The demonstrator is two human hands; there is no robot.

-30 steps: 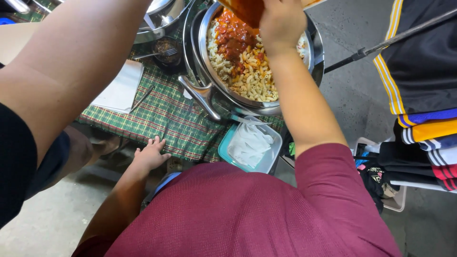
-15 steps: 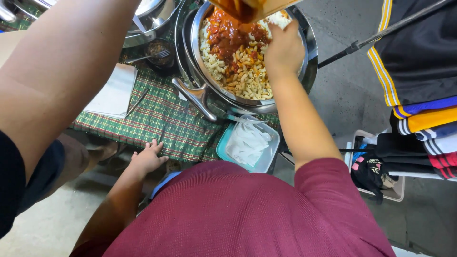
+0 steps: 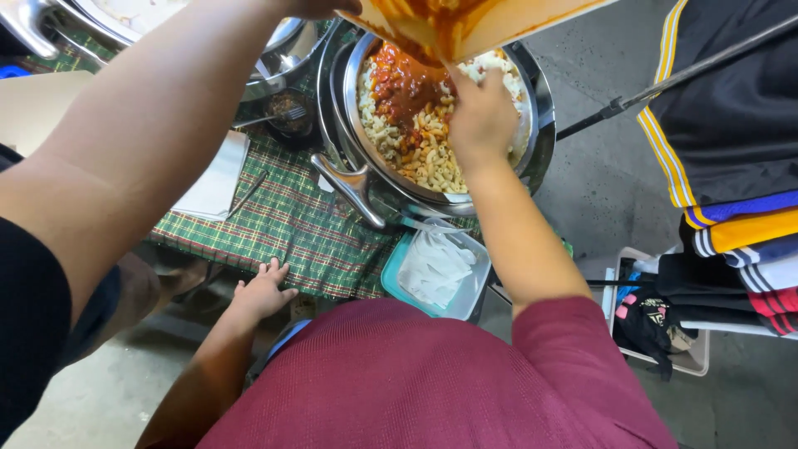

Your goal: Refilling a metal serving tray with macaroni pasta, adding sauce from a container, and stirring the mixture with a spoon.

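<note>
right hand (image 3: 480, 116) grips sauce-smeared container (image 3: 465, 25) over macaroni pot (image 3: 532, 91); left hand (image 3: 262, 291) open.

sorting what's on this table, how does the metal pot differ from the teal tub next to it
The metal pot is round and shiny; the teal tub is rectangular and looks plastic. The metal pot holds macaroni with red sauce; the teal tub holds something white and crumpled. The metal pot is far larger than the teal tub. Both are uncovered.

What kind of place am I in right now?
Probably a makeshift food-serving spot in a garage or market stall: a big metal pan of macaroni with red sauce, a checked tablecloth, and folded clothes over bare concrete.
</note>
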